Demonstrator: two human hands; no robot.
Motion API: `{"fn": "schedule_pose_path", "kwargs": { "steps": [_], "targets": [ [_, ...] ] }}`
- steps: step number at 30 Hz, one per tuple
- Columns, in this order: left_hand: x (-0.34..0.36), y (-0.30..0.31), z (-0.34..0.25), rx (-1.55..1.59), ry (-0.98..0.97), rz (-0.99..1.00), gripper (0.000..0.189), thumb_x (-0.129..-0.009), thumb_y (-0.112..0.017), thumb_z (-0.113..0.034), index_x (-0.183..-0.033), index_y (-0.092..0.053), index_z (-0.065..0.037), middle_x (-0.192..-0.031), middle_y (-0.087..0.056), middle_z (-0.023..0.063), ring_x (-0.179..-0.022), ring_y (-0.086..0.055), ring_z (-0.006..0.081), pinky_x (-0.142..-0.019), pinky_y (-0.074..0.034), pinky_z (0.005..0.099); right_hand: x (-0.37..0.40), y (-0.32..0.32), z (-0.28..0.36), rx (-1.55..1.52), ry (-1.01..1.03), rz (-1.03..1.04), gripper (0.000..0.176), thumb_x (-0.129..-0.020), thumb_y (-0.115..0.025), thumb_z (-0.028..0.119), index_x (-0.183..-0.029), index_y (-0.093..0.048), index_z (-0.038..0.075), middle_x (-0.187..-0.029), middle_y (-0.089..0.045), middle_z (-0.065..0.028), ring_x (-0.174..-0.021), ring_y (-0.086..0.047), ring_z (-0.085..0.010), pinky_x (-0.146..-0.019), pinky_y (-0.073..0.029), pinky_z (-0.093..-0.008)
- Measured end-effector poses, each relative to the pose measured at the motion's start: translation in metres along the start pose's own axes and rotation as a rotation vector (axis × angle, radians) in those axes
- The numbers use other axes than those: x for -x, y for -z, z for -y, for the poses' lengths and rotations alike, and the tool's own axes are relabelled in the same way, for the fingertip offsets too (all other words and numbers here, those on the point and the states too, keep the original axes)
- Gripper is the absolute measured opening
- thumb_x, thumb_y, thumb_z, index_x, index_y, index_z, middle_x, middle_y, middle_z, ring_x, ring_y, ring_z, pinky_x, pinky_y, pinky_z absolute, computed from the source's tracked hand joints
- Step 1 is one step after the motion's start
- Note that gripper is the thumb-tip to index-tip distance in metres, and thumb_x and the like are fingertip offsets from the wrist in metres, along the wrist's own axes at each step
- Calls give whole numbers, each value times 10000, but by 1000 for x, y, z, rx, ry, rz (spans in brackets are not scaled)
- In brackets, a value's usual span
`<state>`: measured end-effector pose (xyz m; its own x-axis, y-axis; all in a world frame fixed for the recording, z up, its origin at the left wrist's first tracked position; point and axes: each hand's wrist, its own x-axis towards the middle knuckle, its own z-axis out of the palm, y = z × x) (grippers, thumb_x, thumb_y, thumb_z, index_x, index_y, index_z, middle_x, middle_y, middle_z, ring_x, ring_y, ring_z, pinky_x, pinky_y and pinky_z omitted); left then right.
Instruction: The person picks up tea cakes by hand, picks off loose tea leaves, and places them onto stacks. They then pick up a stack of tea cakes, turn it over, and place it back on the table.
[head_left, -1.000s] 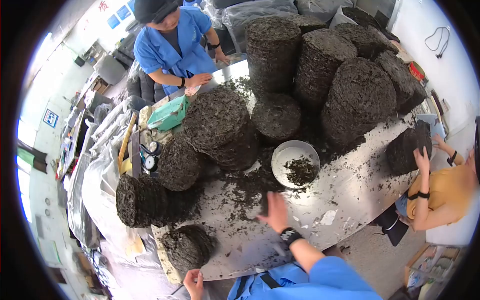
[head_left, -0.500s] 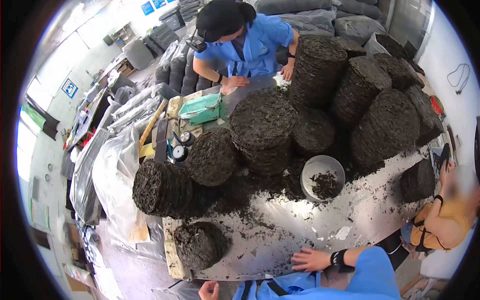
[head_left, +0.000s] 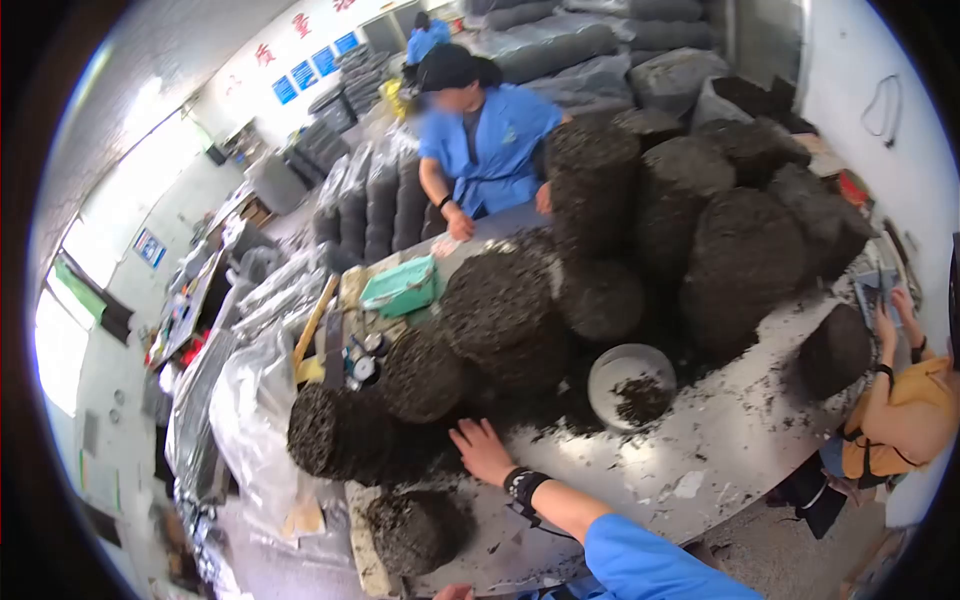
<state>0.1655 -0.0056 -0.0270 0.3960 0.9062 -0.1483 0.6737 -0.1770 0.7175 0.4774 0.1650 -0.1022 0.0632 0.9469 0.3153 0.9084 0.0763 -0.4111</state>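
My right hand (head_left: 485, 452), with a black band at the wrist, reaches over the table, fingers spread and nothing held. Its fingertips are at loose dark flakes beside a dark, rough cylindrical stack (head_left: 335, 435). Another such stack (head_left: 425, 375) stands just beyond, and a larger one (head_left: 500, 315) rises behind it. A smaller dark stack (head_left: 410, 530) sits at the near left corner. Of my left hand (head_left: 455, 592), only a sliver shows at the bottom edge; its fingers are hidden. A pale round bowl (head_left: 603, 385) with dark flakes in it stands to the right of my right hand.
Taller dark stacks (head_left: 745, 265) fill the table's back right. At the back left are a green plastic basket (head_left: 400, 287) and small dial gauges (head_left: 362, 368). A person in blue (head_left: 490, 140) stands across; another in yellow (head_left: 905, 410) is at right. Scattered flakes cover the metal tabletop (head_left: 590, 480).
My right hand has moved forward and left from the near table edge to the dark flakes by the stacks. My left hand has mostly dropped out of view. The camera has tilted up.
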Motion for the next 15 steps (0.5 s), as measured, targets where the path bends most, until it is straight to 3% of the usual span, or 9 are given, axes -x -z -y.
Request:
{"fn": "schedule_pose_path", "kwargs": {
  "steps": [2, 5, 7, 8, 9, 11, 13, 15],
  "targets": [
    [-17, -11, -15, -1, -1, 37, 185, -819, -679, -75, -996, -668, -21, -836, -684, 115, -703, -639, 155, -626, -503, 285, 2, 31, -18, -140, 31, -109, 521, -843, -567, 174, -1319, -417, 21, -1320, -450, -210, -1236, -420, -356, -1073, -301, -470],
    [-57, -40, -18, 66, -88, 114, 172, -832, -678, -91, -979, -653, -7, -818, -687, 95, -715, -628, 121, -635, -504, 276, 54, 67, -57, -398, -127, -205, 456, -847, -576, 172, -1270, -482, 29, -1223, -532, -186, -1139, -508, -328, -979, -415, -411],
    [-87, -34, -113, 77, -109, 241, 163, -844, -677, -112, -959, -646, -2, -810, -683, 83, -737, -620, 104, -649, -503, 276, 118, 96, -86, -524, -351, -243, 403, -840, -584, 166, -1223, -537, 49, -1152, -576, -176, -1058, -570, -299, -902, -468, -387],
    [-102, -49, -114, 211, -56, 256, 164, -853, -674, -126, -956, -644, -2, -832, -679, 91, -760, -631, 121, -671, -506, 280, 157, 97, -104, -536, -462, -338, 353, -837, -580, 132, -1176, -565, 37, -1106, -602, -173, -975, -608, -287, -851, -493, -376],
    [-113, -49, -156, 273, -18, 329, 196, -849, -681, -131, -996, -642, -8, -853, -681, 94, -766, -643, 155, -672, -506, 281, 193, 101, -126, -547, -569, -437, 305, -833, -575, 98, -1129, -593, 25, -1061, -628, -170, -891, -646, -276, -800, -518, -366],
    [-153, -92, -147, 290, -96, 426, 288, -857, -670, -154, -1099, -612, -10, -1030, -659, 107, -906, -634, 195, -753, -506, 318, 248, 143, -161, -484, -820, -547, 249, -837, -563, 87, -1070, -610, 15, -995, -654, -146, -791, -665, -232, -731, -527, -332],
    [-178, -122, -200, 318, -279, 386, 324, -814, -701, -155, -1073, -585, 2, -865, -661, 89, -753, -634, 151, -701, -507, 284, 284, 174, -219, -243, -932, -658, 256, -818, -605, 108, -1061, -599, 31, -869, -670, -128, -760, -663, -266, -726, -519, -363],
    [-205, -148, -266, 273, -363, 433, 505, -824, -719, -258, -1212, -514, -9, -960, -669, 101, -817, -651, 166, -730, -520, 305, 286, 233, -254, -218, -980, -758, 231, -850, -574, 131, -1040, -592, 1, -914, -670, -150, -813, -661, -253, -739, -511, -349]
  ]
}}
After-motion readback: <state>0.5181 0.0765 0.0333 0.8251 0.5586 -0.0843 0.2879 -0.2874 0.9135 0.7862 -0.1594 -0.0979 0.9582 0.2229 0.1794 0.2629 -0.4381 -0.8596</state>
